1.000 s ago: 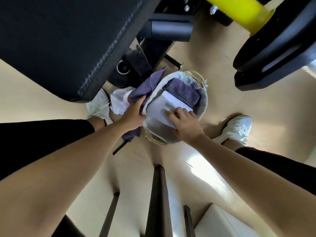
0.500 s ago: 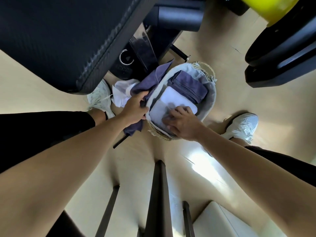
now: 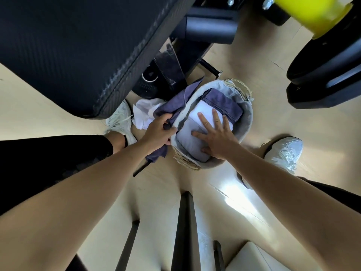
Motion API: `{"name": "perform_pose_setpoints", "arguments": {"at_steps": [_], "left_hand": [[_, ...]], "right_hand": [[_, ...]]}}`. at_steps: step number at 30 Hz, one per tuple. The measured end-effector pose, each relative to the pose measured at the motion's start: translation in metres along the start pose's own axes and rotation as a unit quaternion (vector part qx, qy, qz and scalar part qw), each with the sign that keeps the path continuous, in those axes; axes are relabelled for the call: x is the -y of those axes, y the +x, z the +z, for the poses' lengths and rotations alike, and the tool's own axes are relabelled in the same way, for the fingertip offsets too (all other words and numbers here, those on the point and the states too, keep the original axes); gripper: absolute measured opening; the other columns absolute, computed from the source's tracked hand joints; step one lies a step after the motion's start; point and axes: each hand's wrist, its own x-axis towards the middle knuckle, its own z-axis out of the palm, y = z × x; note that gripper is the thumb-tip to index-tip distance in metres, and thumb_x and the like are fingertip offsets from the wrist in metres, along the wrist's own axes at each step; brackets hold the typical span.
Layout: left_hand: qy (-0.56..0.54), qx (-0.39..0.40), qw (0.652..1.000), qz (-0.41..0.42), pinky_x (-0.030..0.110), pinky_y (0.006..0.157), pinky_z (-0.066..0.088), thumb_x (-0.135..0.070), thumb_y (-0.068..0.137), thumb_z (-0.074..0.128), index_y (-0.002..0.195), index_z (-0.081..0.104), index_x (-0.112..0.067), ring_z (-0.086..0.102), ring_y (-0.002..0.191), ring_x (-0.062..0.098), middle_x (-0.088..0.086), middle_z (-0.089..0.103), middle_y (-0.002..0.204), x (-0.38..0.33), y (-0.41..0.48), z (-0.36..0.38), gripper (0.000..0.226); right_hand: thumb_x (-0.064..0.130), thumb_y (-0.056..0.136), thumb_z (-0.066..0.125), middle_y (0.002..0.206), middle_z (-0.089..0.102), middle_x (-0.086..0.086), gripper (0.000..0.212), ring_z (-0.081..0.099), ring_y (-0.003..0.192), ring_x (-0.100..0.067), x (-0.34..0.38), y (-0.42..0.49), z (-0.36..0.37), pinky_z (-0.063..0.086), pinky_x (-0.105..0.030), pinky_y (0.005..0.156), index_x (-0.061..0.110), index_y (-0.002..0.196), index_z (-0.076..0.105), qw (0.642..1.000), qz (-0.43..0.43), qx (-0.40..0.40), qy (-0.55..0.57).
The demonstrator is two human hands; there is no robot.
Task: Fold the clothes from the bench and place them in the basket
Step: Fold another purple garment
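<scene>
A woven basket with a grey liner stands on the floor between my feet. Inside lie a folded white garment, a folded purple garment at the far side and a pale grey folded piece nearest me. My right hand lies flat on the white and grey pieces with fingers spread. My left hand is closed on loose purple cloth hanging over the basket's left rim, beside a crumpled white cloth on the floor.
The black padded bench fills the upper left, its frame and a weight plate just behind the basket. A black and yellow weight sits at the upper right. Dark metal bars run along the floor near me.
My right hand has opened and spread flat over the folded pieces in the basket. My left hand keeps its hold on the purple cloth at the rim.
</scene>
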Motion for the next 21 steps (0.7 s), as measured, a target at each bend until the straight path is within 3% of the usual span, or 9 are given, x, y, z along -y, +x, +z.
{"name": "perform_pose_setpoints", "arguments": {"at_steps": [3, 6, 9, 12, 15, 17, 19, 21], "left_hand": [[0.05, -0.066, 0.996, 0.019, 0.05, 0.081, 0.062, -0.034, 0.095, 0.064, 0.111, 0.064, -0.028, 0.071, 0.091, 0.023, -0.004, 0.069, 0.095, -0.002, 0.0, -0.004, 0.018], [0.091, -0.144, 0.985, 0.027, 0.037, 0.081, 0.054, -0.035, 0.097, 0.059, 0.105, 0.067, -0.021, 0.068, 0.087, 0.024, 0.001, 0.072, 0.09, -0.011, -0.002, -0.007, 0.018], [0.036, -0.179, 0.982, 0.046, 0.03, 0.075, 0.041, -0.023, 0.102, 0.056, 0.106, 0.066, -0.009, 0.059, 0.083, 0.019, 0.004, 0.066, 0.087, -0.027, -0.014, -0.016, 0.017], [0.016, -0.167, 0.981, 0.093, 0.034, 0.077, 0.043, -0.025, 0.1, 0.055, 0.103, 0.063, -0.014, 0.057, 0.081, 0.017, 0.003, 0.065, 0.087, -0.043, -0.033, -0.034, 0.014], [0.003, -0.116, 0.981, 0.153, 0.034, 0.074, 0.041, -0.029, 0.097, 0.052, 0.093, 0.058, -0.02, 0.051, 0.077, 0.014, -0.005, 0.058, 0.079, -0.065, -0.062, -0.049, 0.011], [-0.003, -0.069, 0.979, 0.19, 0.032, 0.071, 0.042, -0.026, 0.099, 0.053, 0.089, 0.059, -0.022, 0.051, 0.074, 0.011, -0.007, 0.057, 0.078, -0.078, -0.086, -0.053, 0.012], [0.009, -0.047, 0.977, 0.207, 0.026, 0.064, 0.044, -0.017, 0.102, 0.055, 0.093, 0.062, -0.016, 0.052, 0.068, 0.006, -0.01, 0.057, 0.076, -0.086, -0.11, -0.053, 0.011], [0.022, -0.037, 0.974, 0.223, 0.018, 0.064, 0.043, -0.008, 0.101, 0.056, 0.099, 0.065, -0.008, 0.053, 0.068, 0.002, -0.01, 0.058, 0.078, -0.092, -0.133, -0.054, 0.009]], "right_hand": [[0.057, 0.087, 0.058, 0.167, -0.009, -0.002, 0.068, -0.009, 0.148, -0.05, -0.001, -0.005, -0.008, 0.009, -0.069, 0.115, 0.043, 0.148, 0.031, 0.997, -0.01, 0.009, 0.07], [0.048, 0.087, 0.063, 0.167, 0.001, 0.004, 0.065, -0.004, 0.152, -0.04, -0.006, -0.012, -0.02, 0.012, -0.063, 0.116, 0.04, 0.146, 0.038, 0.99, -0.001, 0.018, 0.139], [0.037, 0.082, 0.069, 0.163, 0.026, -0.002, 0.051, 0.024, 0.149, -0.033, -0.008, -0.019, -0.041, 0.031, -0.058, 0.107, 0.032, 0.132, 0.057, 0.98, 0.013, -0.031, 0.196], [0.032, 0.077, 0.07, 0.144, 0.051, -0.008, 0.051, 0.052, 0.125, -0.037, -0.008, -0.021, -0.067, 0.045, -0.051, 0.092, 0.023, 0.126, 0.063, 0.954, 0.041, -0.152, 0.253], [0.03, 0.084, 0.073, 0.149, 0.042, -0.005, 0.063, 0.055, 0.12, -0.023, -0.003, -0.021, -0.109, 0.049, -0.038, 0.094, 0.022, 0.142, 0.049, 0.888, 0.054, -0.221, 0.399], [0.023, 0.084, 0.077, 0.151, 0.036, -0.001, 0.07, 0.06, 0.104, -0.014, 0.006, -0.022, -0.14, 0.051, -0.023, 0.085, 0.023, 0.146, 0.044, 0.842, 0.023, -0.226, 0.489], [0.013, 0.083, 0.079, 0.146, 0.041, -0.006, 0.062, 0.061, 0.101, -0.007, 0.02, -0.024, -0.167, 0.051, -0.019, 0.081, 0.017, 0.139, 0.053, 0.825, -0.03, -0.223, 0.518], [0.004, 0.082, 0.078, 0.128, 0.054, -0.015, 0.039, 0.061, 0.091, -0.002, 0.033, -0.03, -0.186, 0.052, -0.022, 0.076, 0.008, 0.118, 0.065, 0.806, -0.063, -0.219, 0.546]]}}
